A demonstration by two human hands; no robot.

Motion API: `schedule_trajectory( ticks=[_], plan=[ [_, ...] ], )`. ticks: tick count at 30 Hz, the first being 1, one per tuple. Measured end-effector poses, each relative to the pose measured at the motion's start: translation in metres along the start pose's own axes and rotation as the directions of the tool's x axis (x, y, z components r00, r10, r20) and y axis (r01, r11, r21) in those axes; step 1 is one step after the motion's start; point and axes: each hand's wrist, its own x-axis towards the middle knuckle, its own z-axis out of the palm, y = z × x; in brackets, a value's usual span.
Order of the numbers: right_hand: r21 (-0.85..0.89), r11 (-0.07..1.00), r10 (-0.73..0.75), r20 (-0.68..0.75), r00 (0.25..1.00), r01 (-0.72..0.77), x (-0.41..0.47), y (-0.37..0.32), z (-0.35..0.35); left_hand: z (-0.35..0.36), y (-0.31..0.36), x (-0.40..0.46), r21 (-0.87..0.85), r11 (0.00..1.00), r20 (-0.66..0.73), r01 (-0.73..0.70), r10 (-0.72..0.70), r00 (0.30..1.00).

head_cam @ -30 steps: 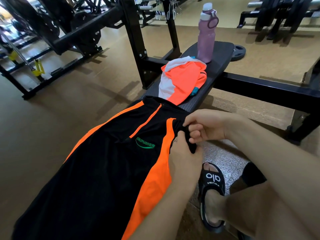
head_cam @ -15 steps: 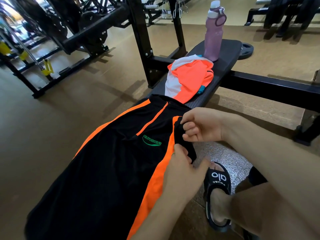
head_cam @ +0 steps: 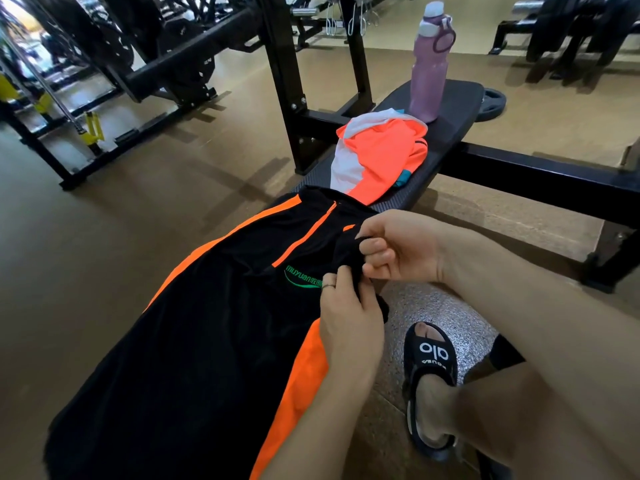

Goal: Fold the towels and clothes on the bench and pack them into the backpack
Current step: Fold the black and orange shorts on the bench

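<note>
Right hand: fingers curled into a grip, pinching a bunched fold of black cloth at the near-right shoulder of the black and orange shirt. Left hand: just below the right, fingertips pinching the same black fold, a ring on one finger; its palm side is turned away, so how far the fingers close cannot be fully told. Shirt: spread flat along the tabletop, long axis running from the lower left of the view up toward the middle, collar end pointing away from the person, hem end nearest and cut off by the lower frame edge. Orange stripes run along both sides and down the front placket; green "muyuan" lettering on the chest, its end covered by the left hand. The right sleeve is mostly hidden beneath the two hands. Orange and white garment: loosely piled on the tabletop just beyond the shirt's collar, a bit of teal showing at its right edge. Purple bottle: upright near the far end of the tabletop, just beside the pile. Sandal: black, on the person's foot, on the floor right of the shirt.
</note>
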Motion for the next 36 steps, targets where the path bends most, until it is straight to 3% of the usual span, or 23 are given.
schedule_trajectory(
  ticks=[2,4,6,8,12,14,17,19,21,23,25,27,28,30,33,36],
  plan=[
    [-0.215,0.976,-0.061,-0.104,0.993,0.038,0.0,-0.001,-0.007,-0.009,-0.002,-0.011,-0.094,0.996,0.122,-0.005,0.017,0.992],
    [-0.466,0.885,-0.103,-0.16,0.982,0.017,-0.001,0.0,-0.018,-0.024,-0.002,-0.022,-0.183,0.983,0.246,0.022,0.024,0.969],
    [-0.604,0.795,-0.05,-0.156,0.987,-0.055,-0.003,0.001,-0.026,-0.042,-0.003,-0.028,-0.229,0.969,0.36,0.092,-0.004,0.933],
    [-0.651,0.75,0.018,-0.155,0.988,-0.115,-0.005,0.004,-0.031,-0.064,-0.001,-0.029,-0.206,0.966,0.487,0.156,-0.037,0.873],
    [-0.667,0.73,0.086,-0.122,0.989,-0.146,-0.004,0.007,-0.033,-0.116,0.011,-0.02,-0.123,0.962,0.738,0.243,-0.075,0.67],
    [-0.646,0.754,0.07,-0.101,0.992,-0.119,-0.001,0.009,-0.03,-0.139,0.015,-0.006,-0.136,0.96,0.771,0.244,-0.052,0.635],
    [-0.51,0.86,0.028,-0.002,1.0,-0.026,0.007,0.015,-0.019,-0.168,0.01,0.035,-0.128,0.934,0.727,0.333,-0.14,0.672],
    [-0.41,0.911,-0.044,0.016,0.999,0.047,0.016,0.019,-0.011,-0.178,-0.008,0.072,-0.037,0.955,0.615,0.295,-0.211,0.76],
    [-0.348,0.932,-0.124,-0.053,0.991,0.098,0.027,0.021,-0.003,-0.181,-0.038,0.107,0.203,0.967,0.47,0.151,-0.232,0.852],
    [-0.421,0.897,-0.206,-0.119,0.971,0.138,0.041,0.025,0.005,-0.177,-0.071,0.123,0.442,0.895,0.407,0.049,-0.249,0.879],
    [-0.683,0.713,-0.301,-0.09,0.949,0.161,0.051,0.032,0.009,-0.17,-0.101,0.12,0.543,0.84,0.423,0.007,-0.28,0.862],
    [-0.935,0.321,-0.33,0.038,0.943,0.15,0.055,0.041,0.01,-0.163,-0.121,0.11,0.57,0.821,0.431,-0.028,-0.27,0.861],
    [-0.981,0.125,-0.308,0.106,0.945,0.15,0.056,0.045,0.012,-0.161,-0.128,0.105,0.563,0.826,0.435,-0.042,-0.252,0.864],
    [-0.982,-0.136,-0.215,0.16,0.963,0.132,0.055,0.053,0.019,-0.159,-0.136,0.097,0.54,0.838,0.441,-0.082,-0.198,0.875],
    [-0.936,-0.351,-0.098,0.077,0.992,0.038,0.056,0.061,0.035,-0.163,-0.145,0.086,0.549,0.82,0.441,-0.161,-0.121,0.889],
    [-0.881,-0.472,-0.074,0.001,0.997,-0.034,0.054,0.06,0.053,-0.169,-0.154,0.078,0.579,0.773,0.471,-0.259,-0.058,0.88]
  ],
)
